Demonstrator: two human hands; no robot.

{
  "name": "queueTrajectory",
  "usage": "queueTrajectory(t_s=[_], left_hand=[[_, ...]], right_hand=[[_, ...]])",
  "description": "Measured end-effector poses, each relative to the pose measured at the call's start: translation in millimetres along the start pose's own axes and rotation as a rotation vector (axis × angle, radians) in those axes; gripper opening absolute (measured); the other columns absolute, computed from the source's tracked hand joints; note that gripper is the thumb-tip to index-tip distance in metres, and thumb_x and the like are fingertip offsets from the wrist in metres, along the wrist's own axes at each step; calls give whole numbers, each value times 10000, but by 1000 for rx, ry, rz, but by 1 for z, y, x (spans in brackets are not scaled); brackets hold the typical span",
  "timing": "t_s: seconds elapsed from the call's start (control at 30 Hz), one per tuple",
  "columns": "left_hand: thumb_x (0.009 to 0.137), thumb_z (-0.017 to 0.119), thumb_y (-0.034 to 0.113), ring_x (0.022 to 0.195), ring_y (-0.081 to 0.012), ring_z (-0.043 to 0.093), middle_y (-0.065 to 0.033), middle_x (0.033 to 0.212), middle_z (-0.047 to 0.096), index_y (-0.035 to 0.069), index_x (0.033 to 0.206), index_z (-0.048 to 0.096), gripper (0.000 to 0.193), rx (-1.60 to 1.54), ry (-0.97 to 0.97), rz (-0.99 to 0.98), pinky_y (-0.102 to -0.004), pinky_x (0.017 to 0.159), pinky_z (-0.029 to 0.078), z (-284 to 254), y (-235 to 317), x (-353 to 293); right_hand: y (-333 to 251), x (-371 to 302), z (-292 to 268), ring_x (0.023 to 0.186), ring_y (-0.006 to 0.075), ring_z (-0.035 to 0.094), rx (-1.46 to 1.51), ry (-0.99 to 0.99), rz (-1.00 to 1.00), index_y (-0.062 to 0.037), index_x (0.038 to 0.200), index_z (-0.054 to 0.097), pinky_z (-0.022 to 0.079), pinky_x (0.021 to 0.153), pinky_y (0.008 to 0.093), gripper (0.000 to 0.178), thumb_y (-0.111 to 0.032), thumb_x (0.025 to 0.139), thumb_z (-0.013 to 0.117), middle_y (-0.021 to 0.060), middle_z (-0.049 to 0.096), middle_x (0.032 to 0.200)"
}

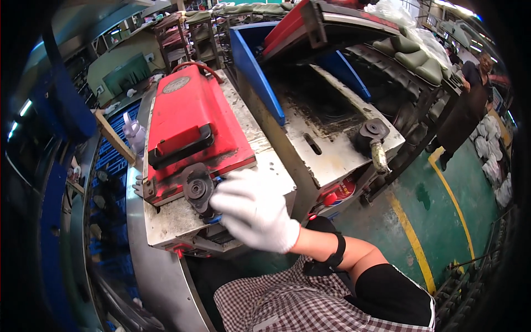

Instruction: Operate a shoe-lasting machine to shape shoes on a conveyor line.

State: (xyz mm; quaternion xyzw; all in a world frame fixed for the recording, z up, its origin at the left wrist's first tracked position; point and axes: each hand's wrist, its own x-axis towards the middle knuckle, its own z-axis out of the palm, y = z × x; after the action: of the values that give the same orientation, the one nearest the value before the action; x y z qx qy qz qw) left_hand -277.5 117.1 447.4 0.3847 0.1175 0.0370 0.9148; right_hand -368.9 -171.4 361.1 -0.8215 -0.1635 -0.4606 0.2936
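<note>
My right hand (254,213), in a white knit glove, reaches in from the lower right and is smeared by motion. Its fingers point left, close beside a round black latch (198,189) at the front of a machine with a red lid (185,113). I cannot tell whether they touch the latch or curl round something. The red lid lies down on the worn white machine body (265,149) and has a black-edged front handle (182,146). My left hand is not in view.
A second machine on the right has its red lid (332,22) raised between blue side panels (257,74). Its own latch (373,130) stands at the front corner. Left are a lilac bottle (134,133) and a grey glove (138,186). A person (467,105) stands far right.
</note>
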Motion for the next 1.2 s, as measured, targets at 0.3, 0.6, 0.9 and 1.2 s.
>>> queueTrajectory(t_s=[0.3, 0.6, 0.9, 1.2], left_hand=[[843, 629, 269, 1340, -362, 576, -189, 1499, 545, 41, 1571, 383, 802, 65, -916, -352, -477, 1156, 466, 31, -101, -86], [953, 636, 422, 1359, -258, 426, -186, 1525, 445, 15, 1649, 215, 910, 708, -1288, 179, -389, 1140, 329, 225, -185, -72], [1009, 574, 394, 1380, -338, 527, -273, 1467, 556, -7, 1486, 506, 628, 784, -1495, 977, -403, 1157, 400, 416, -201, -62], [976, 557, 306, 1318, -304, 569, -252, 1419, 604, -19, 1447, 542, 572, 1599, -1783, 1187, -353, 1128, 417, 479, -163, -84]], right_hand=[[-48, -9, -67, 1611, 272, 41, 994, -300, 624, -39, 1666, -89, 117, 1279, 360, 1195, -455, 888, 717, 190, -13, 1743], [67, 5, -224, 1147, 168, 646, 1124, 299, 983, -54, 1652, 229, 496, 1040, 293, 812, -190, 936, 585, 119, 595, 1375], [277, 77, -272, 1302, 296, 602, -173, -174, 914, -16, 1572, 430, 452, 1105, 349, 871, -394, 838, 708, 217, 616, 1418], [315, 66, -221, 1373, 456, 508, -730, -774, 852, -228, 1661, 268, 417, 1148, 470, 958, -643, 855, 577, 316, 453, 1514]])
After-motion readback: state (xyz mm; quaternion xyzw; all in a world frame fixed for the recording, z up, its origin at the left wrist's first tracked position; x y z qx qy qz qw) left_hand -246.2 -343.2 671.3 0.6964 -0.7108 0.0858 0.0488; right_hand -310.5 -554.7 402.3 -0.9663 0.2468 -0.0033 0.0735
